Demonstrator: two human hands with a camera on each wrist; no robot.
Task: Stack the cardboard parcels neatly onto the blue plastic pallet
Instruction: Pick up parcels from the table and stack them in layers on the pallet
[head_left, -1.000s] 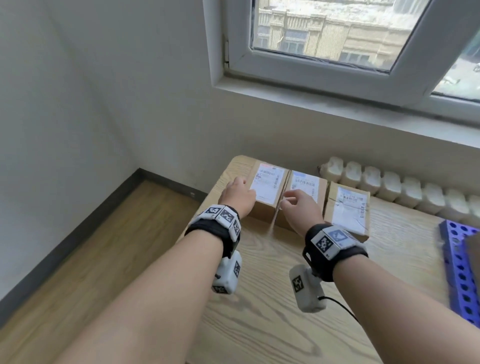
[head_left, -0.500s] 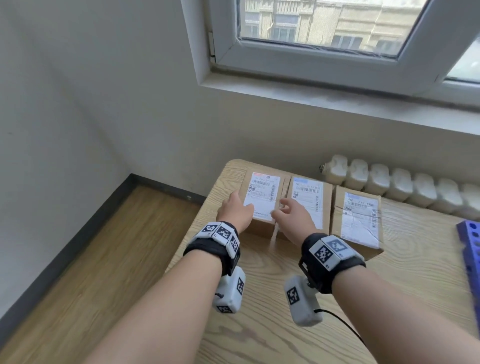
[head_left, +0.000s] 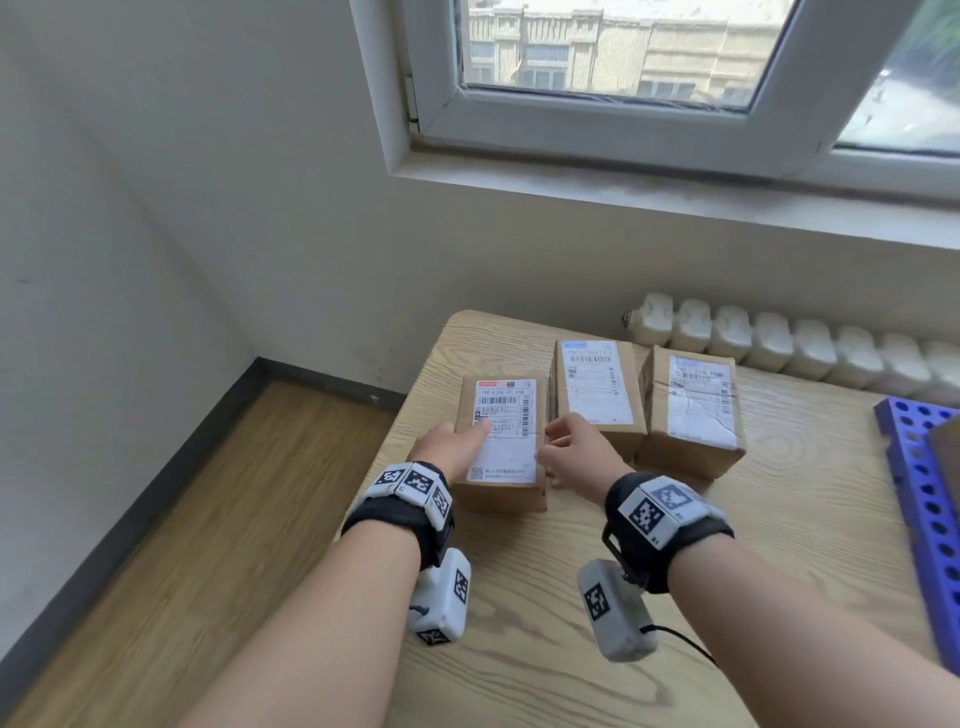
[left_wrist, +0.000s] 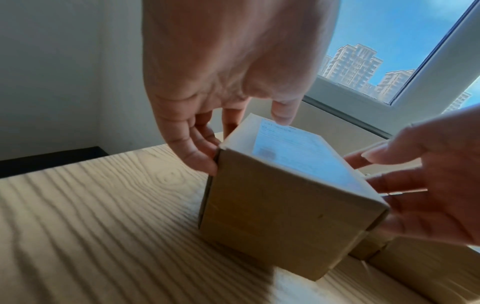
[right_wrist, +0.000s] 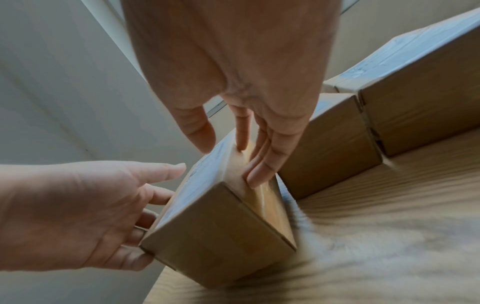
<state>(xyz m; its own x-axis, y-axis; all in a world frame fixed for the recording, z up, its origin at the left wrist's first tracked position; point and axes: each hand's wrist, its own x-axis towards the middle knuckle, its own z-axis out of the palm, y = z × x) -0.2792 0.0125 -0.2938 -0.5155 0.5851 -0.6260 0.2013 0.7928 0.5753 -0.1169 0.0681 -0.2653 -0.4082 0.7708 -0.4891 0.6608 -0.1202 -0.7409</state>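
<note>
— Three cardboard parcels sit on the worktop (head_left: 519, 649); which is held?

— At nine o'clock, the left hand (head_left: 451, 451) grasps the near parcel (head_left: 501, 441): fingers (left_wrist: 200, 152) flat on its left side, thumb on the label. At three o'clock of that parcel the right hand (head_left: 576, 454) grips it too, fingers (right_wrist: 262, 164) laid along its right side, thumb above the top edge.

— Is it lifted?

— Its near end looks raised off the wood; I cannot tell whether the far end touches.

— And onward?

— The middle parcel (head_left: 597, 387) lies at one o'clock of the held one, the right parcel (head_left: 696, 402) just beside it. The blue plastic pallet (head_left: 919, 478) sits at the three o'clock edge, well apart.
</note>
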